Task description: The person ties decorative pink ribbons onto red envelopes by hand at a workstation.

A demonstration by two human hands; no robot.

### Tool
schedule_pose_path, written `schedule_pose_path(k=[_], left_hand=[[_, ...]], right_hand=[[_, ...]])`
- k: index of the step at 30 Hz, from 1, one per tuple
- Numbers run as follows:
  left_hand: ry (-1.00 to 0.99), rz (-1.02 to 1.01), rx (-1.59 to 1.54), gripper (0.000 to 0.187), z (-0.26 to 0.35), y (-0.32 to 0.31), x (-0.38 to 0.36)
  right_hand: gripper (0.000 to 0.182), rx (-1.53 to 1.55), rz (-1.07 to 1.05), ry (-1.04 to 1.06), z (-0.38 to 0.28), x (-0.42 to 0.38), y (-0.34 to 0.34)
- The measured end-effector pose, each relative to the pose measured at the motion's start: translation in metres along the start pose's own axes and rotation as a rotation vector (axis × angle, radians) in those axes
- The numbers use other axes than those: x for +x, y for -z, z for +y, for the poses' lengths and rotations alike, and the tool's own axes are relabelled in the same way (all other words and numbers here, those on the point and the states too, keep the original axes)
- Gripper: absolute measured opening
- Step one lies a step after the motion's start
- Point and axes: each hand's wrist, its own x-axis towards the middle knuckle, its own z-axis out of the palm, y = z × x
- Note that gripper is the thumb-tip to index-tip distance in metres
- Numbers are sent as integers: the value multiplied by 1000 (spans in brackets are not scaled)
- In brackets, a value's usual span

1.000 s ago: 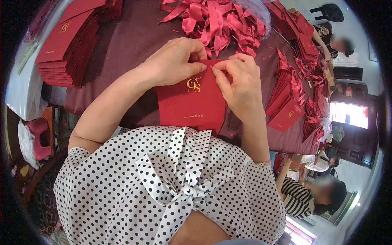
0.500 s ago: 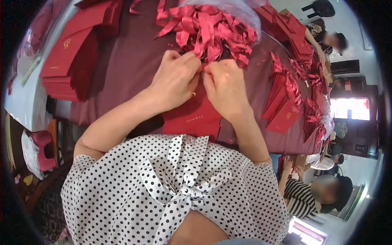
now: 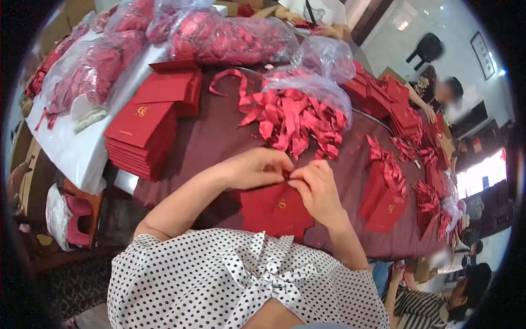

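A red paper bag or folder [image 3: 268, 213] with a gold emblem lies close in front of me at the table's near edge. Over its top edge, my left hand [image 3: 253, 169] pinches with thumb and fingertips. My right hand [image 3: 320, 193] pinches just beside it, the fingertips of both hands nearly meeting. What they grip looks like a bit of red ribbon, mostly hidden by the fingers. Just beyond, a heap of loose red satin ribbons [image 3: 296, 118] spills from a clear plastic bag [image 3: 329, 93].
At left stands a stack of red folders [image 3: 139, 129] beside plastic bags of red ribbon [image 3: 90, 71]. Ribboned red folders [image 3: 383, 205] lie to the right on the dark red tablecloth [image 3: 197, 131]. A person in a striped top [image 3: 413, 304] works at the right; others sit farther along.
My view has tilted up, bringing in more of the far table. Both hands stay at the bag's top edge; my left hand's fingers are now less curled and the emblem shows.
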Motion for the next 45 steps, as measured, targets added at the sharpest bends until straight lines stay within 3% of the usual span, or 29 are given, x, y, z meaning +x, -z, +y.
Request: schedule_pose_path(k=[1,4,7,11,13,15,16,17,18,19,21,24,29,31,33,35,36,39,41,42,43,45], left_hand=[[22,-66,122,17,-4,0,2],[-223,25,479,14,-18,-4,8],[-376,-13,712,10,-5,4,5],[-253,280,1121,12,5,38,-9],[-64,286,1018,25,-1,48,-12],[-85,431,862,54,6,23,-9],[-244,435,618,46,5,16,-5],[-392,301,649,33,-7,15,-2],[-310,74,623,23,1,10,-2],[-356,59,612,21,-2,1,-5],[-237,6,665,20,-17,1,-3],[-211,37,548,22,-24,-4,-1],[-69,29,497,26,-37,-14,1],[-3,35,477,27,-37,-13,2],[-37,88,484,29,-39,-8,2],[-96,147,495,31,-42,-3,3],[-143,195,517,31,-48,-3,4],[-134,233,460,32,-49,-6,6],[-122,245,478,33,-49,-10,8],[-115,248,479,33,-48,-12,9],[-89,263,485,35,-46,-12,6],[-69,278,495,36,-44,-12,6]], right_hand=[[11,-9,5,0,-3,1,1],[11,16,-19,7,-4,2,-2],[23,-36,-58,47,-9,4,5],[27,-133,-47,-58,5,-5,7],[26,-91,-77,-86,9,-9,9],[23,-79,-23,-75,10,-9,1],[23,-69,-27,-56,11,-9,-2],[21,-59,14,-56,13,-10,-5],[18,-47,54,-53,15,-10,-8],[16,-40,40,-72,14,-10,-5],[19,-29,12,-62,17,-14,-3],[27,-1,-18,-170,15,-16,6],[35,-31,-83,-94,25,-22,-1],[39,67,-114,-251,16,-21,10],[46,-35,-103,-399,14,-26,36],[41,285,-37,-568,21,-39,65],[31,248,56,-451,24,-46,73],[20,493,131,-507,41,-72,83],[15,935,311,-279,29,-73,74],[15,1072,305,-130,28,-73,72],[15,1087,301,-125,27,-73,71],[32,1090,260,-94,23,-74,77]])
